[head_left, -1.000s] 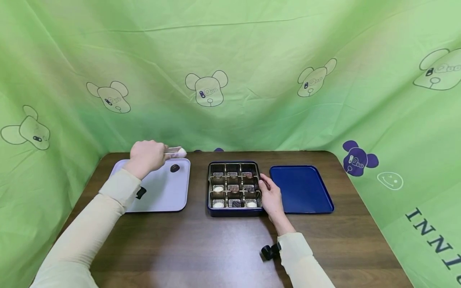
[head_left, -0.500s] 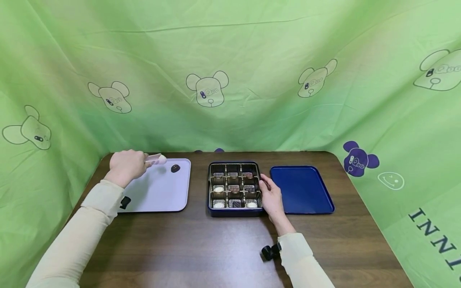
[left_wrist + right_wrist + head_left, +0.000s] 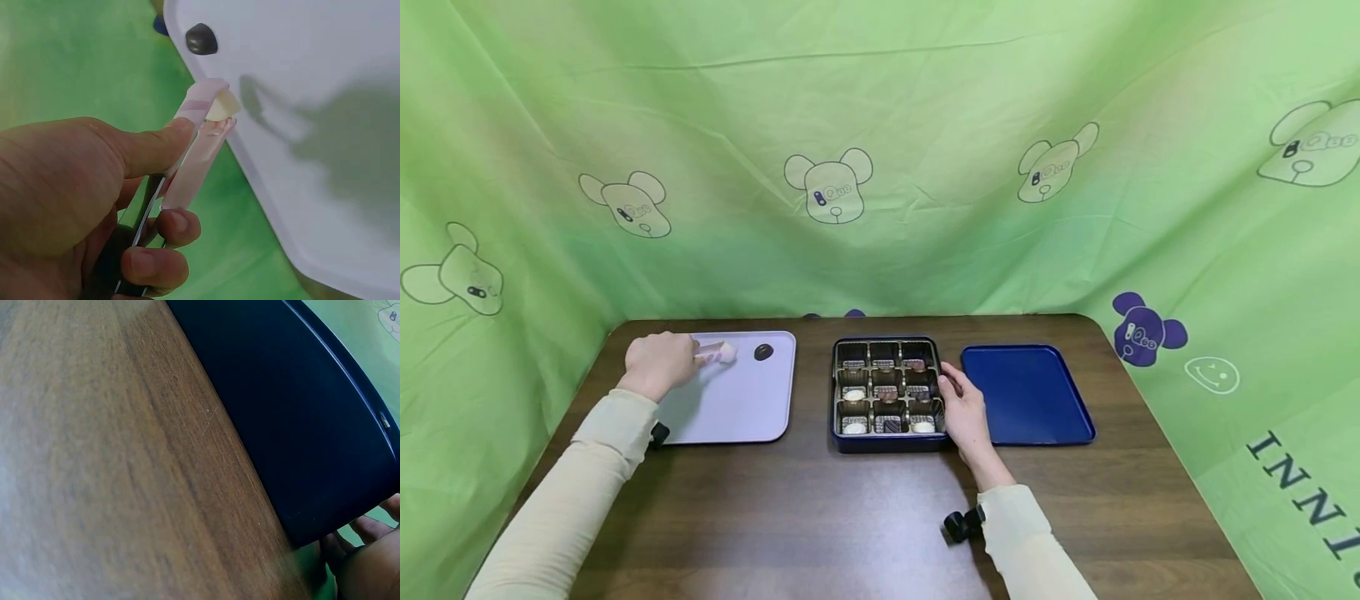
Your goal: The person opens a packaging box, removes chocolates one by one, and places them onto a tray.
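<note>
While pinched in the tongs (image 3: 711, 352): pale sweet (image 3: 727, 354), low over the far part of the lilac tray (image 3: 737, 408); could not tell whether touching it or just above.

Left hand (image 3: 658, 362): curled round the tongs, thumb pressed on the upper arm and fingers tucked under the lower; squeezed the tips together on the pale sweet (image 3: 222, 107).

Dark sweet (image 3: 763, 352): lay on the same tray, near the pale one but apart from it, toward the far right corner.

Right hand (image 3: 964, 412): rested against the right wall of the chocolate box (image 3: 887, 442), fingers laid fairly straight along it; steadied it, gripped nothing as far as could be told.

Chocolate box: sat in the middle of the bench (image 3: 850, 517), between the lilac tray and the blue lid (image 3: 1026, 396); some compartments filled, some looked empty.

Step in hand, as judged: setting the pale sweet down on the lilac tray beside the dark one.

Next move, as judged: called for lowering until the sweet sat on the tray, then easing the thumb so the tips parted; lifting clear without nudging either sweet.

Backdrop: green cloth (image 3: 925, 125) printed with bear heads, hung behind and at both sides.
</note>
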`<state>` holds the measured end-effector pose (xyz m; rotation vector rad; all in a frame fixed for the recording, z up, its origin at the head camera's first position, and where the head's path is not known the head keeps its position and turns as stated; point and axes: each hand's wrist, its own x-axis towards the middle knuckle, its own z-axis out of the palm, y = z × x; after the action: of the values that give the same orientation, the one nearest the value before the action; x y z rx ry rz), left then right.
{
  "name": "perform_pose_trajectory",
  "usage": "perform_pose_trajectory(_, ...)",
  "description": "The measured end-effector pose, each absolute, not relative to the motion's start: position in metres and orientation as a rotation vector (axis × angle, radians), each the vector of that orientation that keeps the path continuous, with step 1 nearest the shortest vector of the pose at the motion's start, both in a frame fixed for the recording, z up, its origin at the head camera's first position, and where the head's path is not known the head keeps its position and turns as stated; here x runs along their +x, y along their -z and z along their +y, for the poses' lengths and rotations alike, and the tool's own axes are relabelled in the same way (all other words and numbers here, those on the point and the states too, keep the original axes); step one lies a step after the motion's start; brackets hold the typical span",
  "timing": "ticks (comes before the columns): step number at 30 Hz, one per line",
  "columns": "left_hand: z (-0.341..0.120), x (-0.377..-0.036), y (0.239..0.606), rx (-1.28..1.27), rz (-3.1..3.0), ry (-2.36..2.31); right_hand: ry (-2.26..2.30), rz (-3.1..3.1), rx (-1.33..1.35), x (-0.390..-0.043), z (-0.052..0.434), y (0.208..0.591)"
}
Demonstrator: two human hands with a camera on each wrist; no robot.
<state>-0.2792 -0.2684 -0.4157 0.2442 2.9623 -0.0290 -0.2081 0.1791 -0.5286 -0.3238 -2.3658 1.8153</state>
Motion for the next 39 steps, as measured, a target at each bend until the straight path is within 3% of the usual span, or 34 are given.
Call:
perform_pose_trajectory(14,-0.269,-0.279,0.437,0.163,2.930,-0.084,-1.822,-2.357,-0.313,-0.208,0.179,0.527)
perform_pose_trajectory(39,-0.257,-0.276,0.419,0.212,3.143,-0.098,-1.833,-2.356,-0.328,-0.208,0.178,0.524)
